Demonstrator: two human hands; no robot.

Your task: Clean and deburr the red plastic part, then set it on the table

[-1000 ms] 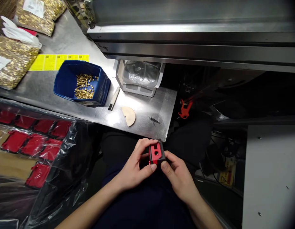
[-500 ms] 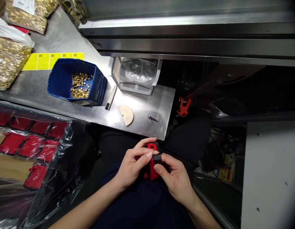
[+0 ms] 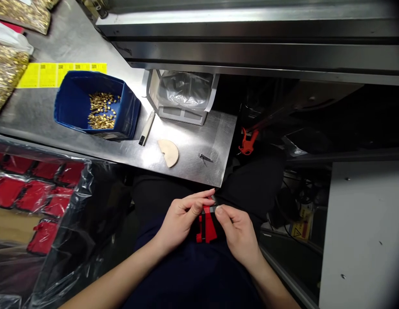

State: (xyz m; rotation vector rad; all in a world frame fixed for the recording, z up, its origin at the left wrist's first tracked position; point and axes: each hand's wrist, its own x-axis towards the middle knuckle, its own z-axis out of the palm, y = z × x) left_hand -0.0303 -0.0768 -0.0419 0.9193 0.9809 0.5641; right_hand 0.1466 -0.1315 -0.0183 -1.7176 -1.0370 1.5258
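Note:
A red and black plastic part (image 3: 209, 227) is held in front of my body, just below the table's front edge. My left hand (image 3: 181, 216) grips it from the left, with fingers across its upper end and the thumb on its near side. On the right side, my right hand (image 3: 238, 227) pinches the part, thumb and bent forefinger at its dark edge. The fingers hide much of its upper end, so its exact kind cannot be made out.
On the metal table (image 3: 199, 171) are a blue bin (image 3: 130, 107) of small brass pieces, a cutter-like tool (image 3: 147, 128), a beige half-disc (image 3: 169, 153), nail clippers (image 3: 205, 157) and a grey bin (image 3: 183, 116). Red parts (image 3: 43, 236) lie in a plastic-lined box at left. An orange clamp (image 3: 248, 140) hangs right.
The red and black part has been turned in my hands, showing more of its side. My right thumb has moved up along it. The view has shifted slightly.

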